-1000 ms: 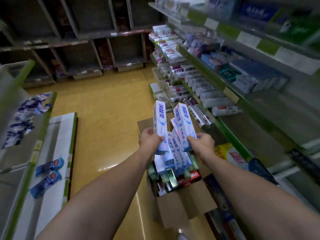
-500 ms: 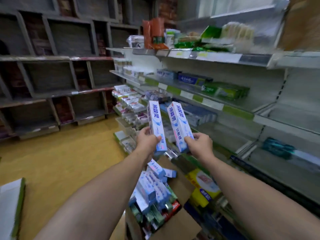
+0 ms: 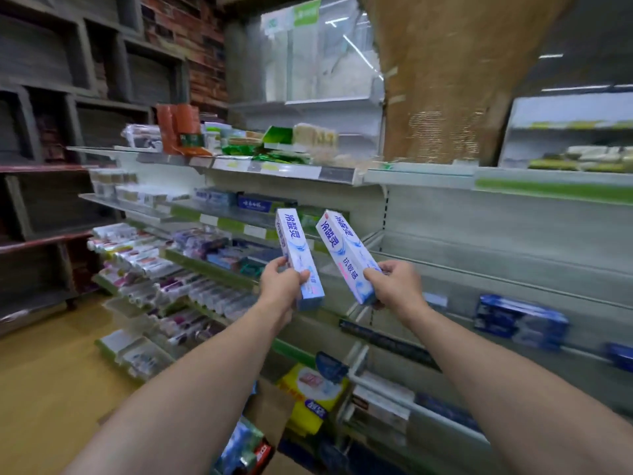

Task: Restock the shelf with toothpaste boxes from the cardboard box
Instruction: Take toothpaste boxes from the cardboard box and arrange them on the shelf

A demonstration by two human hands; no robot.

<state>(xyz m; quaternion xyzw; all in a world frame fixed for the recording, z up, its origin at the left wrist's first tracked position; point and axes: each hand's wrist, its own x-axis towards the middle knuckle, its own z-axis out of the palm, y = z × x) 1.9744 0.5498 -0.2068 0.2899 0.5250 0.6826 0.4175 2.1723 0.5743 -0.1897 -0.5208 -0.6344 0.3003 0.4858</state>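
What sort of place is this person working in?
Most likely a shop aisle for toiletries: white tiered metal shelves with price-label strips on their edges, rows of small boxed goods along them, and a white-and-blue toothpaste box in the left hand, a second toothpaste box in the right hand.

left hand (image 3: 281,285): box (image 3: 298,258) | right hand (image 3: 397,286): second box (image 3: 346,254) | shelf (image 3: 486,279) behind | cardboard box (image 3: 270,413) below

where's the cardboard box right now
The cardboard box sits at the bottom centre of the head view, just left of the yellow package.
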